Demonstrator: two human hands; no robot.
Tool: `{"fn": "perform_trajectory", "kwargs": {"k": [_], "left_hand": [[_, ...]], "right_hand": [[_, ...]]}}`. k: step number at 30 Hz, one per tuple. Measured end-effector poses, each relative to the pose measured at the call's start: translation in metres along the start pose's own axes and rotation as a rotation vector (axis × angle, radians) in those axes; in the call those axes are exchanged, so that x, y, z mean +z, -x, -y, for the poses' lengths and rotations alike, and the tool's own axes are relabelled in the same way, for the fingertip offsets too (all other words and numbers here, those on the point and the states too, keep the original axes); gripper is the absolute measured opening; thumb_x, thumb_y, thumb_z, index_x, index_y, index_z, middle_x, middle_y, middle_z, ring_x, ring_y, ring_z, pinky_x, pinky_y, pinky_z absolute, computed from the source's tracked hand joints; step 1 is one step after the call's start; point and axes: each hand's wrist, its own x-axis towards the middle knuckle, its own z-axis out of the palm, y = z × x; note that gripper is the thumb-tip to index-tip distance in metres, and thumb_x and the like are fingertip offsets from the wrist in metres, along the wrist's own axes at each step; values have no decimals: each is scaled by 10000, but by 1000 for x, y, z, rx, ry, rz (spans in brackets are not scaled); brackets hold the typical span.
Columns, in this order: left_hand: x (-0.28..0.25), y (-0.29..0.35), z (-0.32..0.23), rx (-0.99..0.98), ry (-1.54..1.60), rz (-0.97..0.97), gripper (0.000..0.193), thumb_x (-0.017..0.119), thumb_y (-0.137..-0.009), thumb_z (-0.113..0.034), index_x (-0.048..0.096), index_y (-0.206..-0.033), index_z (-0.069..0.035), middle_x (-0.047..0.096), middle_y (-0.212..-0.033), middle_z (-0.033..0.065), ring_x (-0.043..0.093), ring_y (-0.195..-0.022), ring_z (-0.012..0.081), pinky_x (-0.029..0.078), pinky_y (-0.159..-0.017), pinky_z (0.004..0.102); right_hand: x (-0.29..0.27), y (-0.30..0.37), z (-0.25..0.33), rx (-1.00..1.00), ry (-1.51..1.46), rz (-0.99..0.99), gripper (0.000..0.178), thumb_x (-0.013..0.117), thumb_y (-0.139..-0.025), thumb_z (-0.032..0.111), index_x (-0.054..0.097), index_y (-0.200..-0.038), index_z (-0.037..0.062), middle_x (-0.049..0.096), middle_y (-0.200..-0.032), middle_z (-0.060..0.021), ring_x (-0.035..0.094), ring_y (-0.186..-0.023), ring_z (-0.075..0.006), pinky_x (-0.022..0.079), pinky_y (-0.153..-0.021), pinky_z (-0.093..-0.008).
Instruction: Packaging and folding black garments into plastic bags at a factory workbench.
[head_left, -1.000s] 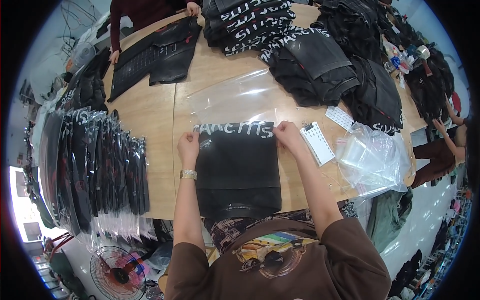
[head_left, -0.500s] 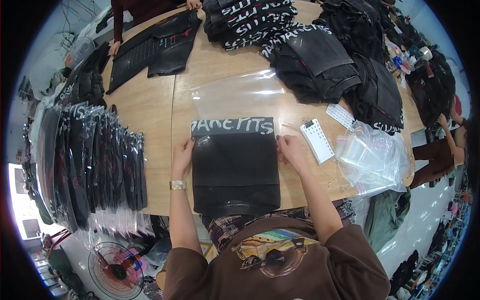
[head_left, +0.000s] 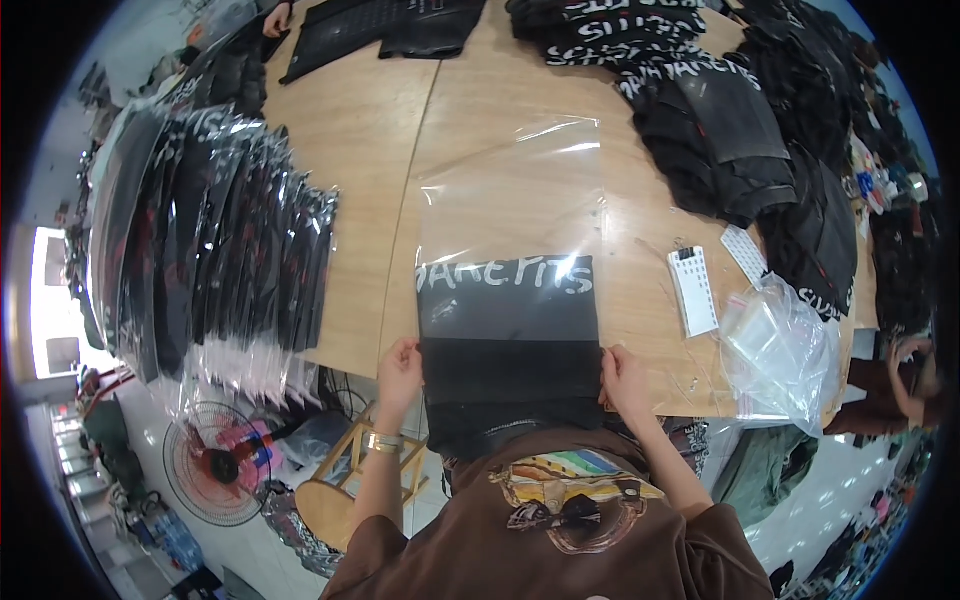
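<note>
A black folded garment (head_left: pixel 510 372) lies at the near edge of the wooden table (head_left: pixel 370 220), right in front of the person. It is almost square, with big white letters across its top. Its upper part is inside a clear bag (head_left: pixel 512 210), and the black looks shiny and a bit grey there. The rest of the bag is see-through and stretches over the wood past the letters.

The left hand (head_left: pixel 401 373) has its fingers pinched close at the left side, and the right hand (head_left: pixel 624 380) does the same at the right side. I cannot tell if they hold the bag, the garment or both, because some fingertips are hidden. The garment's bottom is dark by the brown shirt (head_left: pixel 460 505), so its end is hard to see. Up top, another person's hand (head_left: pixel 278 19) is partly cut off.
</note>
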Motion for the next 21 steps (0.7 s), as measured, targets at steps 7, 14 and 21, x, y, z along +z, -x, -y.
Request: {"fn": "perform_trajectory", "kwargs": {"k": [7,14,21], "left_hand": [[39,-48,-61,457,-494,-445,191,522,-845,-141,590,-854,38,621,-714,167,620,-640,232,453,-586,320],[44,-17,-21,322,-474,-326,179,500,-835,-153,621,-870,-26,625,-738,165,620,-714,310,467,-627,377],[48,-68,-64,381,-452,-451,212,504,-843,-181,614,-864,-1,620,-731,174,620,-692,294,463,-631,375]], "right_hand": [[-10,-118,26,-308,41,-249,287,392,-931,201,487,-740,8,532,-531,-91,500,-332,-170,370,-298,-292],[-17,-46,3,64,31,-76,274,383,-930,177,515,-765,3,520,-481,-95,530,-341,-180,392,-305,-295],[-25,-131,26,-290,167,-301,314,399,-920,202,563,-770,-20,558,-517,-145,552,-395,-230,423,-377,-335]]}}
